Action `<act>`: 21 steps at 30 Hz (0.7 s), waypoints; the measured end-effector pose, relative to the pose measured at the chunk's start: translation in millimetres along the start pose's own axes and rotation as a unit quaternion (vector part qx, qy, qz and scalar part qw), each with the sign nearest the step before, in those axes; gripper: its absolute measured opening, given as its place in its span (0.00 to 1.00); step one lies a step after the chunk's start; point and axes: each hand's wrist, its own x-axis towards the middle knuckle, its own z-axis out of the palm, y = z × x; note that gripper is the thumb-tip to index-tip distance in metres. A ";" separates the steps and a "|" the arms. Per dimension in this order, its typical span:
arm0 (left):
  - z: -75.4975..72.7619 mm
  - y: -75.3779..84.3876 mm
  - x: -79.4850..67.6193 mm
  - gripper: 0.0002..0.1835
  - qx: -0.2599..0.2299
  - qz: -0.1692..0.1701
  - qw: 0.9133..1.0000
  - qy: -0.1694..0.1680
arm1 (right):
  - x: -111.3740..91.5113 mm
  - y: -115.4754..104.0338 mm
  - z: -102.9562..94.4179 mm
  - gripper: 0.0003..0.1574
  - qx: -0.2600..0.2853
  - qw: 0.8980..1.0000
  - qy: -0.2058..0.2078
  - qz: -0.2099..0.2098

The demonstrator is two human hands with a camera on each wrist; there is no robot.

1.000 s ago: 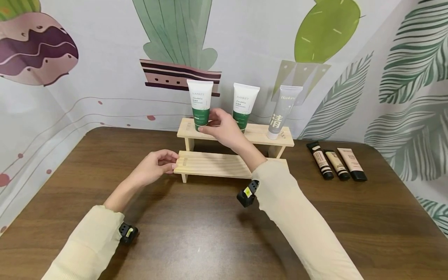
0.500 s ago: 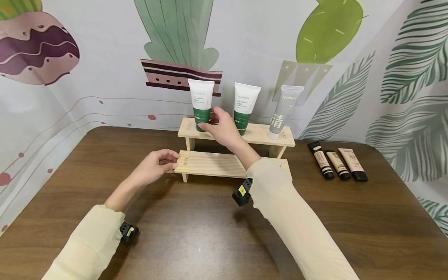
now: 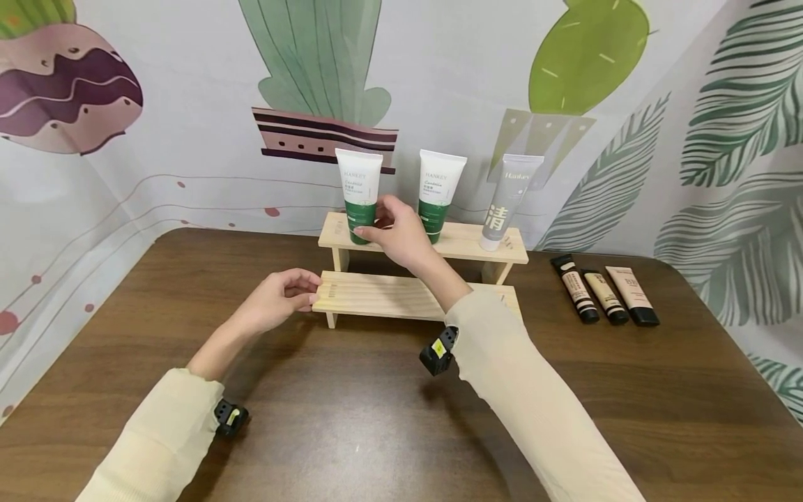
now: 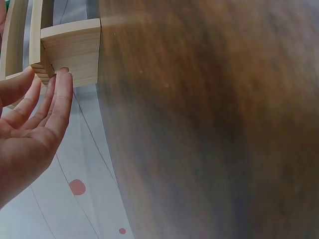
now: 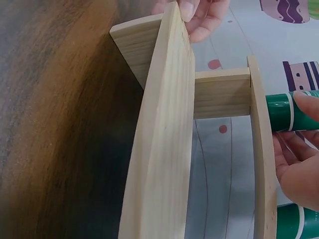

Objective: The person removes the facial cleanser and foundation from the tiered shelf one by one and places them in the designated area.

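My right hand (image 3: 404,233) holds the lower green part of a white-and-green squeeze tube (image 3: 360,171), thumb in front and fingers behind. The tube stands cap down at the left of the upper step of a two-step wooden display rack (image 3: 383,294). In the right wrist view, its green cap end (image 5: 280,112) meets the step. My left hand (image 3: 276,296) pinches the left end of the lower step, thumb on top and fingers against the end and underside. A matching white-and-green tube (image 3: 440,178) and a grey tube (image 3: 509,195) stand upright further right on the upper step.
Several small things lie on the brown table (image 3: 351,418); to the rack's right are a black-capped striped tube (image 3: 576,289), a smaller yellowish tube (image 3: 605,294) and a pink tube (image 3: 630,293). A printed cloth (image 3: 207,125) hangs close behind the table.
The tube in my right hand has come slightly down and toward the front of the upper step. My left hand has kept its place on the rack.
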 end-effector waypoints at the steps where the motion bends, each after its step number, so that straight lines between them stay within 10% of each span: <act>1: 0.1 0.2 -0.1 0.13 0.000 0.000 1.000 0.000 | -0.8 0.3 -0.5 0.24 0.001 1.000 -0.001 -0.005; 21: 0.7 0.3 -1.0 0.13 -0.001 -0.005 1.000 0.002 | -31.3 -0.3 -28.4 0.20 0.002 0.995 -0.088 -0.041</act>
